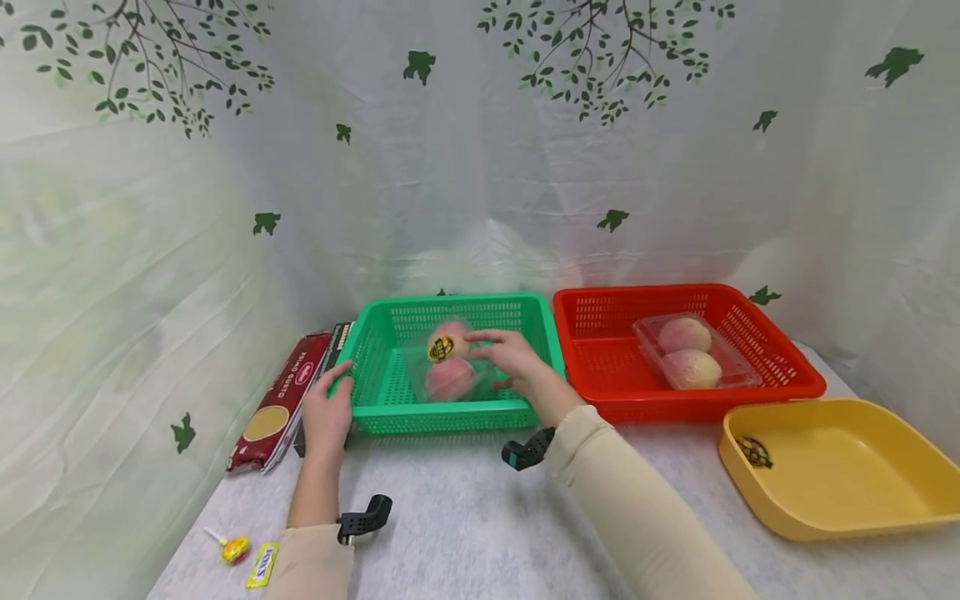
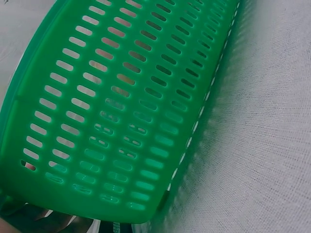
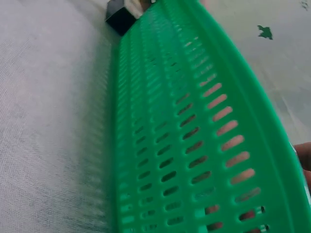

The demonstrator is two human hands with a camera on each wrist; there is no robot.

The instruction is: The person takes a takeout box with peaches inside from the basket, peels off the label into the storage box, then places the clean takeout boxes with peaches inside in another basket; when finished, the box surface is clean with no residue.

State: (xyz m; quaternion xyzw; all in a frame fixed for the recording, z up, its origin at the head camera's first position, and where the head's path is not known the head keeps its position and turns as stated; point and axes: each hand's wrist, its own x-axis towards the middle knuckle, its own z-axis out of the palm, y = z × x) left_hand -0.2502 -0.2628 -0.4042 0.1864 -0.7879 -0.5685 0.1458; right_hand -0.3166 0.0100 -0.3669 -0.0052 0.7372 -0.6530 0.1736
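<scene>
A clear plastic pack of two peaches (image 1: pixel 450 379) with a black-and-gold round label lies in the green basket (image 1: pixel 390 408). My right hand (image 1: pixel 517 362) reaches over the basket's right front part. Its fingers are extended at the right side of the pack, with the thumb apart from them; whether they touch it I cannot tell. My left hand (image 1: pixel 327 412) is at the basket's left side, fingers against the rim. In the left wrist view, the left fingers (image 2: pixel 53 222) show darkly past the basket's end. The basket wall (image 3: pixel 165 131) hides most of the right hand in the right wrist view.
A red basket (image 1: pixel 600 408) to the right holds another peach pack (image 1: pixel 693 367). In front of it stands a yellow tray (image 1: pixel 862 467) with a similar label. A maroon packet (image 1: pixel 285 396) lies left of the green basket; a lollipop (image 1: pixel 236 549) and small yellow packet (image 1: pixel 262 565) lie nearer.
</scene>
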